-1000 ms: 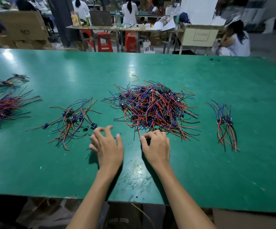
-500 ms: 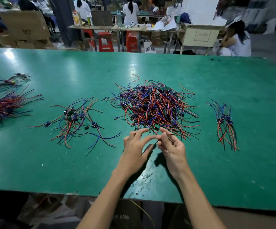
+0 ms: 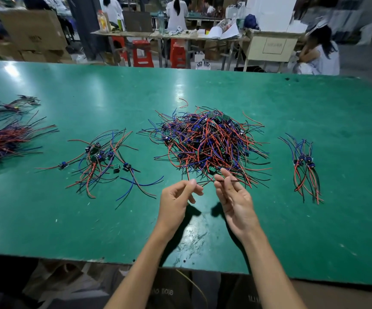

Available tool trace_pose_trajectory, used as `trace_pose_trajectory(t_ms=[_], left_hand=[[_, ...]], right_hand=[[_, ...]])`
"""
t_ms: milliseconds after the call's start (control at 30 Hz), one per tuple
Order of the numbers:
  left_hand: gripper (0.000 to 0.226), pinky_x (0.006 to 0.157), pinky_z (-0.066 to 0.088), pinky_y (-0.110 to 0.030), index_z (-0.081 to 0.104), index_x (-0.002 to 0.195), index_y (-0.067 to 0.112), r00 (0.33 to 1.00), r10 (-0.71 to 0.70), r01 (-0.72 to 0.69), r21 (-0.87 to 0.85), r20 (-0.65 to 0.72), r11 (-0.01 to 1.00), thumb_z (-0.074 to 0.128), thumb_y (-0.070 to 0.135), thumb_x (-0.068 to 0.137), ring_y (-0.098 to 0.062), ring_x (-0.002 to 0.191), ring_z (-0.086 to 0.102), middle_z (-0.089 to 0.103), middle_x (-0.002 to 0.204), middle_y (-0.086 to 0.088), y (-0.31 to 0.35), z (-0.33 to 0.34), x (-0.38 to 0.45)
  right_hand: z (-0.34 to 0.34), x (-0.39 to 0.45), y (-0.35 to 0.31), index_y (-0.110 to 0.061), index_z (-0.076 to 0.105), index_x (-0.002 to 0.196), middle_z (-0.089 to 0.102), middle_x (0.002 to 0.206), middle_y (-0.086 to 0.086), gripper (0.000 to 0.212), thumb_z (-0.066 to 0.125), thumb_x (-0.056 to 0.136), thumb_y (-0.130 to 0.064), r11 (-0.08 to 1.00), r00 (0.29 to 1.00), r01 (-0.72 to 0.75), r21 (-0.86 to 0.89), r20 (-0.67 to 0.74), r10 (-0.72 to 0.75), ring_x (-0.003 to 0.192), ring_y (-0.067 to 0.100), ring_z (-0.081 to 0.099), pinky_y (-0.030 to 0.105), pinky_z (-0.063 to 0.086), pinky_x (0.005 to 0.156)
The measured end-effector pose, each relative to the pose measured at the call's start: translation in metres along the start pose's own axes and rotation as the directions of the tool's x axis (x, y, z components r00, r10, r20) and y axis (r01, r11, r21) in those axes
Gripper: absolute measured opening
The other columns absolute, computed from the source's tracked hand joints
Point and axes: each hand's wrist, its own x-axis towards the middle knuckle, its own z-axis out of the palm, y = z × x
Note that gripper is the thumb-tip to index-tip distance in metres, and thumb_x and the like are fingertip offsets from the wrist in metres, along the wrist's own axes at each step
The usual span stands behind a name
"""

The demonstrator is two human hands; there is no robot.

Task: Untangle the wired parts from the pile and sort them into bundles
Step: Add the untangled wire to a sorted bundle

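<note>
Both hands draw one black wire from the pile's near edge.

Sorted bundles (image 3: 100,159) lie left on the green table (image 3: 203,90). The left hand (image 3: 176,198) has a narrow grip, pinching the black wire (image 3: 205,181); the right hand (image 3: 233,195) pinches its other end, probably pulling it taut to free it. The tangled pile (image 3: 207,143) sits just beyond, and a small bundle (image 3: 304,166) lies right.

Green table (image 3: 203,237): bare strip along near edge, under both forearms. Tangled pile (image 3: 207,143) blocks centre, just beyond fingertips. Loose spread of wired parts (image 3: 100,159) near left, stray wires reaching toward left hand (image 3: 176,201). Small bundle (image 3: 304,166) right, well apart from right hand (image 3: 236,201); open lane between. Far half of table bare.
</note>
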Motion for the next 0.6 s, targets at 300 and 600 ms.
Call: trace_pose_trajectory(t_ms=[300,600], left_hand=[[0.042,0.060,0.040,-0.033,0.074,0.081,0.018,0.758,0.198,0.256,0.563,-0.622,0.786,0.050,0.045,0.102,-0.033,0.067,0.060,0.067,0.070,-0.006,-0.005,-0.111,0.031],[0.045,0.085,0.045,-0.043,0.054,0.135,0.013,0.858,0.327,0.167,0.817,-0.396,0.552,0.064,0.025,0.093,-0.028,0.100,0.054,0.060,0.102,-0.007,-0.002,-0.097,0.022]], right_hand=[[0.024,0.021,0.027,-0.018,0.069,0.111,0.061,0.105,0.001,0.030,0.073,0.089,-0.039,0.280,0.826,0.099,-0.955,-0.078,-0.558,0.087,0.013,0.054,0.026,0.041,0.079],[0.018,0.028,0.025,-0.014,0.069,0.077,0.055,0.096,0.003,0.021,0.069,0.094,-0.027,0.059,0.877,0.025,-0.998,-0.006,-0.480,0.088,0.027,0.059,0.029,0.035,0.072]])
